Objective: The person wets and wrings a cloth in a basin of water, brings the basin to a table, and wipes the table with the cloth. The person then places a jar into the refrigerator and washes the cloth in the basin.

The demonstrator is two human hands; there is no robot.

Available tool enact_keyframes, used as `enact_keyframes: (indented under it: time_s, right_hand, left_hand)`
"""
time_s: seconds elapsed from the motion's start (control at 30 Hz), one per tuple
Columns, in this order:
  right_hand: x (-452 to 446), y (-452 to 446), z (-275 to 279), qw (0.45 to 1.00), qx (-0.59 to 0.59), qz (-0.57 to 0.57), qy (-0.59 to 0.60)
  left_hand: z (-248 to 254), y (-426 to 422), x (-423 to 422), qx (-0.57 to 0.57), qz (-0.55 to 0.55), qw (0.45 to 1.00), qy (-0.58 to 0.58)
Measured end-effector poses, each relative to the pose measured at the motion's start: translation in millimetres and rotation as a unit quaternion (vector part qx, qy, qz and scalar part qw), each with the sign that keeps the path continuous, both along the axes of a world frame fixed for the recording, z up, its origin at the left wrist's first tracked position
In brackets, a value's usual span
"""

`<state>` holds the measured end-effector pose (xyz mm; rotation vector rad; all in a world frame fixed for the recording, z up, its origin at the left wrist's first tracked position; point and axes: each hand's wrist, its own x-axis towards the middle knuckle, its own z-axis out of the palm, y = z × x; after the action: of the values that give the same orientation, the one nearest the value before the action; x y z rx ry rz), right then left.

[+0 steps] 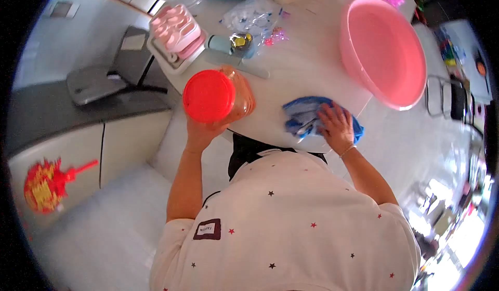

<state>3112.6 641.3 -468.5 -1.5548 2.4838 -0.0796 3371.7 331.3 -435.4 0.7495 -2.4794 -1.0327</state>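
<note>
The left hand [207, 131], fingers wrapped around its side, holds a clear plastic jar [244, 100] with a round red lid [209, 96]; whether its base meets the white worktop [306, 47] cannot be told. To the jar's right, the right hand [338, 129] rests palm down, fingers loosely spread, on a crumpled blue cloth [301, 115] near the worktop's edge. Just beyond the jar lie a flat grey blade-like strip [254, 70] and a pale green cylinder [221, 43]. Beyond it to the left, a pink moulded plastic rack [175, 28] sits on a white tray [165, 62]; a large round pink plastic basin [384, 52] stands beyond it to the right.
</note>
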Motion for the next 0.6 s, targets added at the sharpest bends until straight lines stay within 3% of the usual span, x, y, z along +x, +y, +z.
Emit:
enact_keyframes:
  time_s: [0.13, 0.23, 0.33, 0.43, 0.53, 0.6]
  right_hand:
    - [42, -27, -12, 0.967, 0.007, -0.242, 0.084]
    - [41, -92, -34, 0.901, 0.033, -0.417, 0.115]
    - [22, -146, -42, 0.858, 0.001, -0.504, 0.097]
    - [46, -149, -29, 0.902, 0.049, -0.417, 0.099]
    - [109, -138, 2, 0.932, 0.141, -0.323, 0.079]
    - [147, -133, 12, 0.936, 0.146, -0.321, 0.015]
  left_hand:
    - [15, -63, 10, 0.122, -0.105, 0.987, 0.005]
    - [29, -110, 7, 0.094, -0.15, 0.984, 0.02]
    - [26, -153, 8, -0.066, -0.163, 0.984, 0.0]
    - [22, -176, 13, 0.095, -0.096, 0.991, 0.016]
    - [59, -165, 0, 0.166, -0.14, 0.963, 0.161]
    - [98, -134, -16, 0.083, -0.242, 0.948, 0.189]
